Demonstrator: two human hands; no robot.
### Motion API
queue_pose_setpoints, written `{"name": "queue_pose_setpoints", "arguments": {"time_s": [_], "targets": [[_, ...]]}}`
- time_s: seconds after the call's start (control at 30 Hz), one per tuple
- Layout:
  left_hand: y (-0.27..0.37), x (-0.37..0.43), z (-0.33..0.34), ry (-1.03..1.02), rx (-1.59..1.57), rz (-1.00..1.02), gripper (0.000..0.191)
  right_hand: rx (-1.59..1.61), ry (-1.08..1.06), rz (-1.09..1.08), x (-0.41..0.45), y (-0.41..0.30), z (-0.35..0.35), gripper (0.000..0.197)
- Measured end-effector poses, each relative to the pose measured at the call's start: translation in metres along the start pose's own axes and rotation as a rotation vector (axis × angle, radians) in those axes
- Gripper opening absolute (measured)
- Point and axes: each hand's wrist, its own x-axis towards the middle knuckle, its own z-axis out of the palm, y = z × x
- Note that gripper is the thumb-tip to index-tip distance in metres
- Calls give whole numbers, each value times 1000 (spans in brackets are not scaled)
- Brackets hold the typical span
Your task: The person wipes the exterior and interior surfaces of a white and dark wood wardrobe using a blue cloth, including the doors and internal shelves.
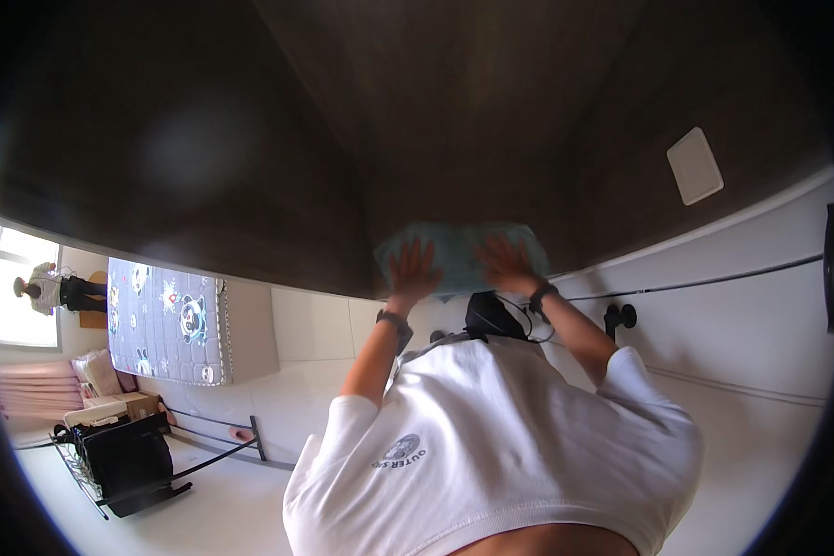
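Note:
A folded, pale green-blue cloth or garment (462,250) lies at the near edge of a dark, wood-like recess (459,167). My left hand (415,267) rests on the left part of it, palm down with fingers spread. On its right part my right hand (506,264) lies flat, fingers apart too. Neither hand grips it. Dark bands circle both wrists. The cloth's layers and the inside of the recess are hard to make out in the shade.
A white rectangular plate (695,165) is on the dark panel at right. Left are a panda-print mattress (167,320), a person (62,288) by a bright window, and a black rack (128,459) holding things. A black cable (702,278) runs along the white wall at right.

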Motion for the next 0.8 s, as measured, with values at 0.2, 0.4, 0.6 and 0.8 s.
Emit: {"name": "queue_pose_setpoints", "arguments": {"time_s": [0.2,0.4,0.6,0.8], "targets": [[16,57,6,262,24,-114,70,-9,313,202,63,-8,-3,60],[17,13,10,64,221,12,72,103,261,-96,4,-20,21,62],[9,21,-5,0,-5,-4,68,1,106,57,32,16,-26,65],[26,79,25,238,35,-179,65,-29,239,100,82,3,3,59]]}}
